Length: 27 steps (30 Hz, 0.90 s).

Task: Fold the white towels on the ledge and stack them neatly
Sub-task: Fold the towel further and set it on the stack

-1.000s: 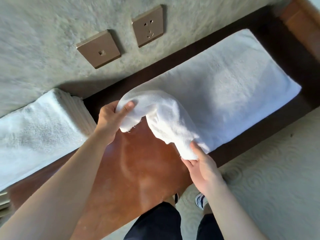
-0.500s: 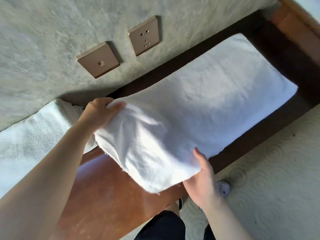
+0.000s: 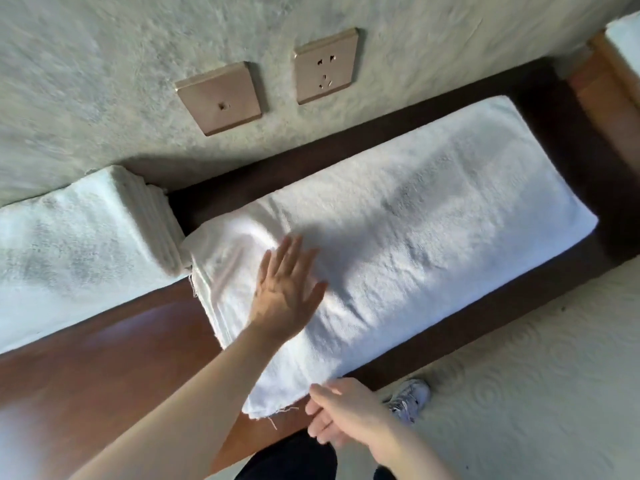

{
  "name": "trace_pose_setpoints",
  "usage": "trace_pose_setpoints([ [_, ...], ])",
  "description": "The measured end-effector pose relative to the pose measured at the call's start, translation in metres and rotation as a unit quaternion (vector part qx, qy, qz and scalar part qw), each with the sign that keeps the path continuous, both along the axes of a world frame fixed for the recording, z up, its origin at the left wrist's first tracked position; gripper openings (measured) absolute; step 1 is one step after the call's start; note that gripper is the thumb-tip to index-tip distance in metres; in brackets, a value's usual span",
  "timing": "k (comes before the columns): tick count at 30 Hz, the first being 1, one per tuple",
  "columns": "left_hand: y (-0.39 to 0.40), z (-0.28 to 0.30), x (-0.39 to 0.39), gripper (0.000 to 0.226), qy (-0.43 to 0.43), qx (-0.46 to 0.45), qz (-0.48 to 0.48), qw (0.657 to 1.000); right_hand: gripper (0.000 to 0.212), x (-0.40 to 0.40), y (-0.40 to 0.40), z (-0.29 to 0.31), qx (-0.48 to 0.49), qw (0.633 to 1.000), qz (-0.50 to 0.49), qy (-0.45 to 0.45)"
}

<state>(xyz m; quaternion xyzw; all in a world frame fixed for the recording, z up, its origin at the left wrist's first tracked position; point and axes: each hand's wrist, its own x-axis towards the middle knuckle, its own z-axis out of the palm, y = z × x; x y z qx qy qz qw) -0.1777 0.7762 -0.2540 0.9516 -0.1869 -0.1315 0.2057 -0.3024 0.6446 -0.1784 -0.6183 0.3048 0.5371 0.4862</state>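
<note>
White terry towel [image 3: 433, 244] now lies doubled on the wooden ledge [image 3: 104, 368], its end laid over where half a second ago we held it aloft. Our left hand [image 3: 287, 289] presses flat, fingers spread, just past the folded edge; our right hand [image 3: 341, 410] has let go, fingers loose beside the near corner. The folded stack [image 3: 79, 237] waits left of our fingertips. No writing is legible anywhere.
</note>
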Motion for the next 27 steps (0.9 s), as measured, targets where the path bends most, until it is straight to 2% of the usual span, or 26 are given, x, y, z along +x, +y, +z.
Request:
trace_pose_setpoints([
  [1, -0.004, -0.006, -0.011, 0.071, 0.005, 0.009, 0.019, 1.0, 0.033, 0.011, -0.015, 0.002, -0.028, 0.997, 0.012, -0.068],
  [3, -0.008, -0.017, -0.029, 0.079, 0.011, 0.033, 0.037, 0.999, 0.025, 0.039, -0.044, 0.0, -0.096, 0.975, -0.062, -0.19],
  [5, -0.017, -0.021, -0.041, 0.075, -0.009, 0.054, 0.049, 0.997, 0.018, 0.072, -0.072, -0.015, -0.184, 0.925, -0.132, -0.304],
  [6, -0.024, -0.02, -0.044, 0.071, -0.023, 0.058, 0.052, 0.997, 0.013, 0.089, -0.083, -0.025, -0.244, 0.889, -0.113, -0.371],
  [7, -0.033, -0.019, -0.048, 0.068, -0.037, 0.055, 0.055, 0.996, 0.009, 0.105, -0.092, -0.035, -0.301, 0.842, -0.061, -0.443],
  [8, -0.042, -0.018, -0.05, 0.066, -0.042, 0.046, 0.061, 0.996, 0.014, 0.118, -0.1, -0.046, -0.346, 0.79, 0.012, -0.505],
  [10, -0.054, -0.018, -0.05, 0.063, -0.022, 0.027, 0.08, 0.996, 0.037, 0.138, -0.117, -0.064, -0.393, 0.708, 0.191, -0.555],
  [11, -0.056, -0.019, -0.051, 0.063, -0.015, 0.032, 0.086, 0.996, 0.048, 0.143, -0.124, -0.071, -0.388, 0.687, 0.268, -0.552],
  [13, -0.055, -0.023, -0.052, 0.067, -0.02, 0.069, 0.072, 0.995, 0.064, 0.144, -0.13, -0.083, -0.369, 0.673, 0.369, -0.524],
  [14, -0.053, -0.024, -0.052, 0.07, -0.023, 0.086, 0.059, 0.994, 0.069, 0.14, -0.131, -0.088, -0.372, 0.665, 0.39, -0.518],
  [17, -0.055, -0.026, -0.049, 0.074, -0.036, 0.096, 0.054, 0.993, 0.073, 0.128, -0.127, -0.099, -0.413, 0.656, 0.362, -0.518],
  [22, -0.045, -0.029, -0.044, 0.072, -0.058, 0.098, 0.043, 0.993, 0.073, 0.131, -0.129, -0.103, -0.413, 0.659, 0.342, -0.526],
  [27, -0.017, -0.029, -0.037, 0.072, -0.038, 0.147, 0.175, 0.973, 0.072, 0.131, -0.13, -0.104, -0.401, 0.667, 0.337, -0.53],
])
